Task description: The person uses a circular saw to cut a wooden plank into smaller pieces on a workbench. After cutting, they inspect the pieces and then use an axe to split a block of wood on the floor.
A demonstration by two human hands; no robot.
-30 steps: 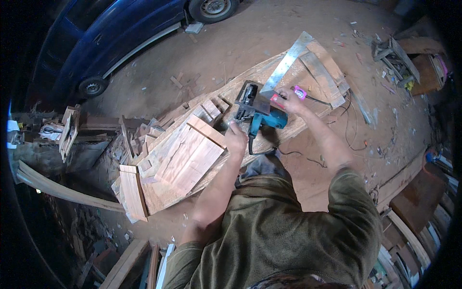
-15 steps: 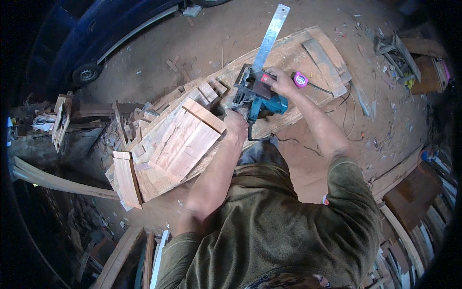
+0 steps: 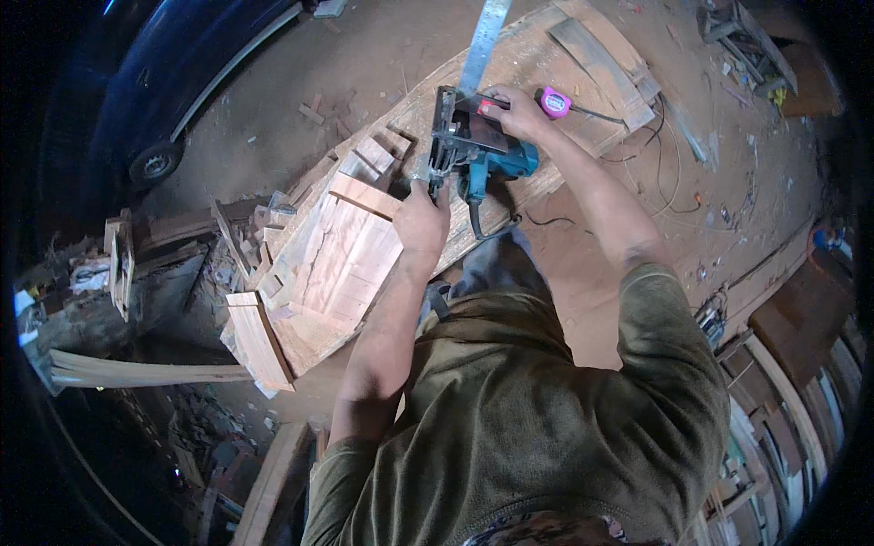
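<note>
A teal power saw (image 3: 512, 162), apparently a circular saw, lies tipped on the wooden work board, its metal base turned to the left. My left hand (image 3: 424, 221) is closed on the near end of that base. Above the saw, my right hand (image 3: 521, 113) pinches a dark flat piece with a red mark (image 3: 490, 106). A long steel ruler (image 3: 483, 45) reaches away from beside my right fingers; whether it joins the dark piece I cannot tell. Just right of that hand sits a pink tape measure (image 3: 553, 103). Left of my left hand lies a panel of pale boards (image 3: 346, 255).
Wood offcuts (image 3: 375, 155) lie along the far left side of the work board (image 3: 533, 59). A dark cord (image 3: 549, 221) runs near the saw. A blue vehicle (image 3: 159, 82) stands far left, a small wooden stool (image 3: 746, 45) far right. Stacked timber (image 3: 783, 400) fills the lower right.
The view has shifted, so the board and saw appear slightly higher and further left. Both hands keep their places at the saw and the dark piece.
</note>
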